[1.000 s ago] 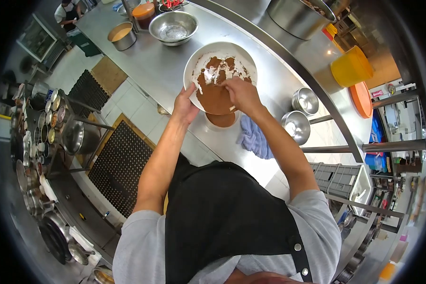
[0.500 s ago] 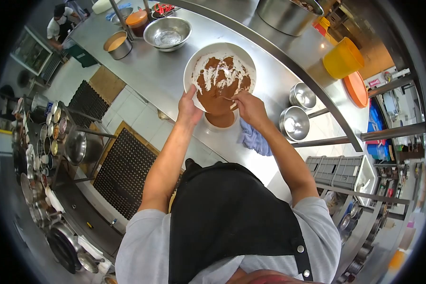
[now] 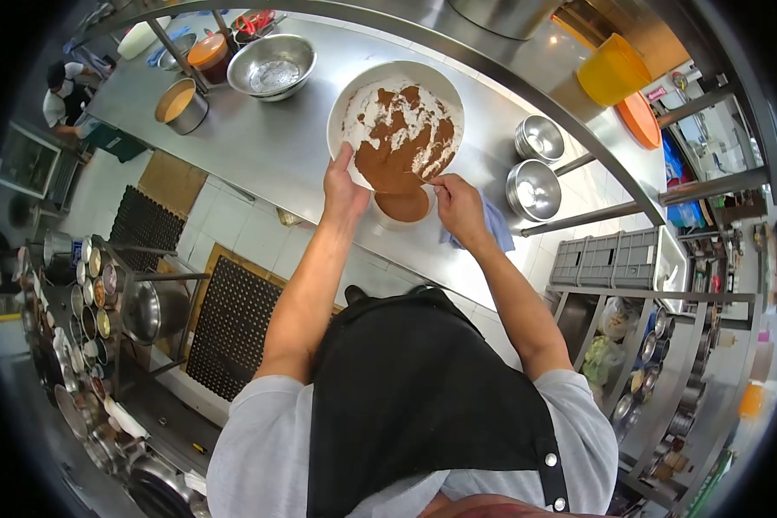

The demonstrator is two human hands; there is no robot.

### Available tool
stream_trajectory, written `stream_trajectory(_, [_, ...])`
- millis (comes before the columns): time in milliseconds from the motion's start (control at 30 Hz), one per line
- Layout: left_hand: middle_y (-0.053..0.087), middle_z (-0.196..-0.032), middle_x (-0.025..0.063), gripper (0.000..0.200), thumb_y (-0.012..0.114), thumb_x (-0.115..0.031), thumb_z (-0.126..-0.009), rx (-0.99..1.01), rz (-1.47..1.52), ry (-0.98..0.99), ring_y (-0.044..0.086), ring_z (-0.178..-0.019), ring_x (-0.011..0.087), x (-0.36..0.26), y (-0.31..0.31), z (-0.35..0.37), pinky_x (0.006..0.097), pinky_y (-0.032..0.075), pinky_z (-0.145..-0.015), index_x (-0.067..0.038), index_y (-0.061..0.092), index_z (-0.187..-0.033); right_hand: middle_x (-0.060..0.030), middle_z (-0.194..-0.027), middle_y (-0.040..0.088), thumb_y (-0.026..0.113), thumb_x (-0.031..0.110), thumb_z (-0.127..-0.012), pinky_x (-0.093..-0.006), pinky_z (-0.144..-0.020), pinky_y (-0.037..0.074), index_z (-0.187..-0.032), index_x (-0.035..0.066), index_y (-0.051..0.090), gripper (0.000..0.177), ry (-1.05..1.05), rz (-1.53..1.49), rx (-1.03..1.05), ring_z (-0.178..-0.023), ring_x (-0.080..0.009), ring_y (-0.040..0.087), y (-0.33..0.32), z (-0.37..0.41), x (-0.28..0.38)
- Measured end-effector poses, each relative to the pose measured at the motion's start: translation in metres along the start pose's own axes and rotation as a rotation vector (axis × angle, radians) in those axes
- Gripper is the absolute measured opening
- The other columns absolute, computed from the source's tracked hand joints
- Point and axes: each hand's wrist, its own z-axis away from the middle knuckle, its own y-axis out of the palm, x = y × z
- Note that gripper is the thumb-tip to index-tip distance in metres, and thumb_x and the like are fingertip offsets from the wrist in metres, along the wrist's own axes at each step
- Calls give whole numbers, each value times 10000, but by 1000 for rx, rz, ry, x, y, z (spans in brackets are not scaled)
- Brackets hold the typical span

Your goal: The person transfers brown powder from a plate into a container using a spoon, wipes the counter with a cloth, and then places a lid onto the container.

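Note:
A large white bowl (image 3: pixel 344 105) tilts toward me over the steel counter, with brown powder (image 3: pixel 380 164) inside and pale streaks on its wall. My left hand (image 3: pixel 345 188) grips its left rim, thumb up on the edge. In my right hand (image 3: pixel 460 210) is the thin handle of a spoon (image 3: pixel 424 179), pinched at the bowl's near edge; its tip is hard to make out against the powder. Directly below the bowl's lip stands a smaller white container (image 3: pixel 403 225) with brown powder in it. A bluish cloth (image 3: pixel 497 226) lies beside my right hand.
A steel bowl (image 3: pixel 272 67) and a pot of orange liquid (image 3: pixel 181 105) stand at the left on the counter (image 3: pixel 259 138). Stacked steel bowls (image 3: pixel 533 190) sit at the right. A shelf rail (image 3: pixel 527 91) crosses overhead. Another person (image 3: pixel 65 97) is far left.
The camera view has shifted a little. More of the smaller container's opening shows below the large bowl, and powder has moved toward the near lip. Both hands keep their holds.

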Motion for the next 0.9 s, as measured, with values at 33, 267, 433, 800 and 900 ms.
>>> stream_trajectory(33, [509, -1584, 187, 522, 421, -236, -1162, 13, 17, -9, 522, -1451, 337, 0, -2, -1, 527, 438, -1225, 21, 339, -1609, -214, -1111, 747, 627, 69, -984, -487, -863, 574, -1112, 42, 737, 171, -68, 42, -20, -1001, -419, 720, -2, 2, 3])
stream_trajectory(267, [502, -1589, 192, 527, 428, -235, -1157, 35, 56, -79, 513, -1457, 354, 3, -11, -10, 539, 430, -1229, 24, 343, -1608, -183, -1116, 754, 584, 118, -1026, -496, -855, 580, -1163, 78, 722, 199, -106, 227, -240, -998, -403, 727, -18, -24, -2])
stream_trajectory(433, [449, -1644, 185, 562, 412, -304, -1157, -2, -2, -96, 439, -1513, 361, 3, -13, -12, 530, 339, -1279, -7, 342, -1628, -175, -1125, 760, 575, 138, -1032, -508, -863, 580, -1197, 104, 713, 218, -30, 252, -133, -999, -402, 731, -9, -7, -10])
stream_trajectory(800, [457, -1637, 184, 564, 402, -304, -1157, -42, 35, -93, 448, -1509, 361, 1, 1, -2, 545, 361, -1269, 1, 337, -1627, -196, -1130, 764, 621, 87, -1018, -481, -821, 601, -1209, 76, 745, 227, -230, 365, -249, -953, -412, 744, -60, -59, -7])
stream_trajectory(900, [448, -1647, 180, 567, 392, -314, -1157, -70, 73, -124, 435, -1521, 361, 0, 4, -2, 544, 354, -1273, -6, 338, -1630, -197, -1072, 768, 616, 87, -1002, -472, -817, 598, -1211, 54, 758, 255, -183, 348, -196, -920, -402, 747, -49, -46, -14])
